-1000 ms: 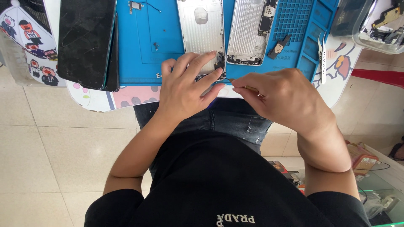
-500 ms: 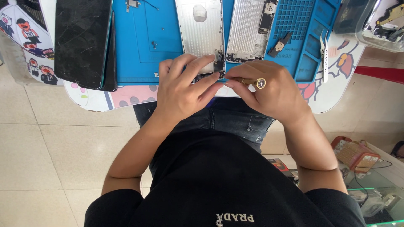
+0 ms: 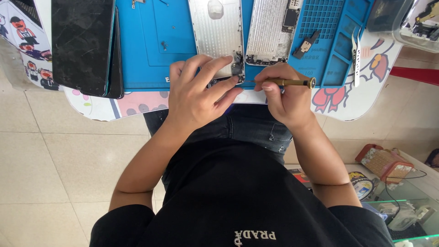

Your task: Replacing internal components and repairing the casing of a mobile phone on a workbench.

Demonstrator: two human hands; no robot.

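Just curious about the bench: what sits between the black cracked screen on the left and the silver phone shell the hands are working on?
Only bare blue mat shows there in the head view.

Only one camera looked on, worn on my head and pointed almost straight down my chest and lap. It sat close above my hands, with my shirt (image 3: 247, 201) filling the near edge and the blue mat (image 3: 155, 41) cut off at the far edge. Floor tiles (image 3: 59, 164) showed on the left, a glass shelf (image 3: 402, 201) on the right.
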